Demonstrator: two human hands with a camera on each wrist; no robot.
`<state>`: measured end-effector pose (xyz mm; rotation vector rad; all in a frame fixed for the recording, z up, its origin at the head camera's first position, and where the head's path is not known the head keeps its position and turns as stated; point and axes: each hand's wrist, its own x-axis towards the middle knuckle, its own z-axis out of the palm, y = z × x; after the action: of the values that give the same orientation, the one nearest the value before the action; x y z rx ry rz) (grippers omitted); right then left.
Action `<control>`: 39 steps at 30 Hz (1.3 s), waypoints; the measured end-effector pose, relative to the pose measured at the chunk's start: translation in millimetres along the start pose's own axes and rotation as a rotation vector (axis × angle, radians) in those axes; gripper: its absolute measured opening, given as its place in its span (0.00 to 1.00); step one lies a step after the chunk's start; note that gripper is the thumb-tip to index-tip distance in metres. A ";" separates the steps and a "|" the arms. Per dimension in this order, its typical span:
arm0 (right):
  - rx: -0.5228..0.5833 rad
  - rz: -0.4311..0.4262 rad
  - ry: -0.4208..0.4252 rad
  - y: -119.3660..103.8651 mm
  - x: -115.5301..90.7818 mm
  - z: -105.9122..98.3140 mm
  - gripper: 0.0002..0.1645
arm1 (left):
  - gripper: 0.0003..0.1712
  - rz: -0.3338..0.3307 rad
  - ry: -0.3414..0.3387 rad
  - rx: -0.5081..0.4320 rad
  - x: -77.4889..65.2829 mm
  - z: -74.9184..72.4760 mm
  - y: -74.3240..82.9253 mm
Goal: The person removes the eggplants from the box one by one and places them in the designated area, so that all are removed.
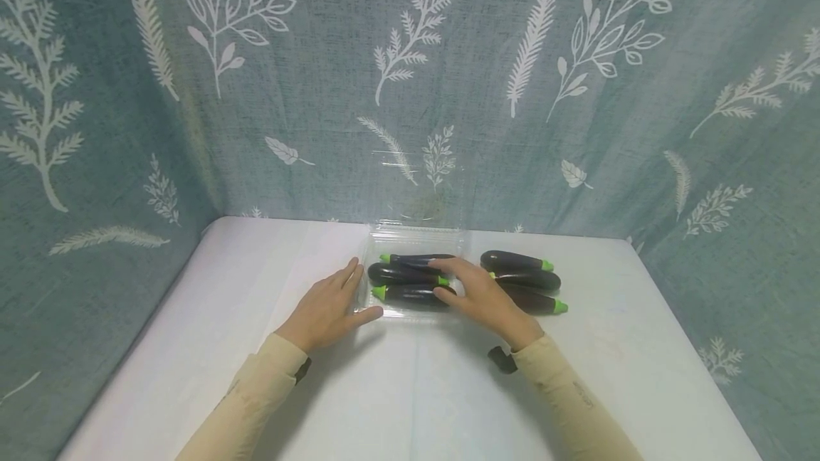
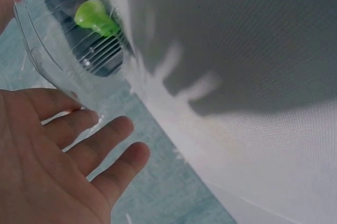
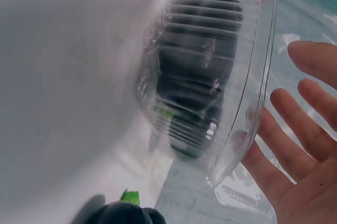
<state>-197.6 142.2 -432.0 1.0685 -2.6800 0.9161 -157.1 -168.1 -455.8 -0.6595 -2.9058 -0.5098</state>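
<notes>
A clear plastic clamshell box (image 1: 410, 316) sits on the white table with its lid raised at the back. Three dark eggplants lie crosswise in it, the front eggplant (image 1: 413, 295) with its green stem to the left. My left hand (image 1: 328, 306) is at the box's left side, fingers extended and fingertips right at the rim. At the right side, my right hand (image 1: 482, 299) reaches over the edge with its fingers spread, overlapping the eggplants' right ends in the head view. In the right wrist view, the fingers (image 3: 292, 148) lie against the clear rim.
Three more eggplants lie on the table right of the box, the rear eggplant (image 1: 512, 260) with its green stem to the right. The clear lid (image 1: 419, 194) stands up before a patterned curtain (image 1: 307, 105), which surrounds the table (image 1: 410, 390) at the back and sides.
</notes>
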 end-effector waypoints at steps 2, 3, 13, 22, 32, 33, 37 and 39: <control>-0.013 -0.009 -0.002 -1.6 2.4 1.4 0.29 | 0.54 -0.001 0.001 0.002 0.2 0.0 0.0; -0.017 -0.016 -0.002 -2.2 3.8 2.2 0.29 | 0.54 -0.001 0.001 0.004 0.2 0.0 0.0; -0.064 0.035 -0.089 -4.0 15.5 11.9 0.27 | 0.54 0.000 -0.001 0.010 0.7 0.6 -0.9; -0.100 0.115 -0.153 -6.3 22.7 16.2 0.24 | 0.55 -0.003 0.005 0.015 1.5 1.4 -1.4; -0.135 0.132 -0.190 -5.2 29.7 21.7 0.22 | 0.55 -0.003 0.006 0.031 2.6 3.7 -2.6; -0.140 0.131 -0.192 -4.7 30.0 22.5 0.22 | 0.55 -0.002 0.007 0.034 2.6 4.1 -2.9; -0.144 0.138 -0.210 -3.6 31.0 23.5 0.21 | 0.55 0.005 0.013 0.040 2.8 4.9 -3.2; -0.145 0.139 -0.222 -3.4 31.2 23.3 0.21 | 0.55 0.009 0.017 0.040 2.6 4.7 -3.4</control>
<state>-216.0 108.5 -439.4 1.0174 -2.9808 0.6428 -161.2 -168.4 -460.7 -0.6597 -2.8873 -0.4523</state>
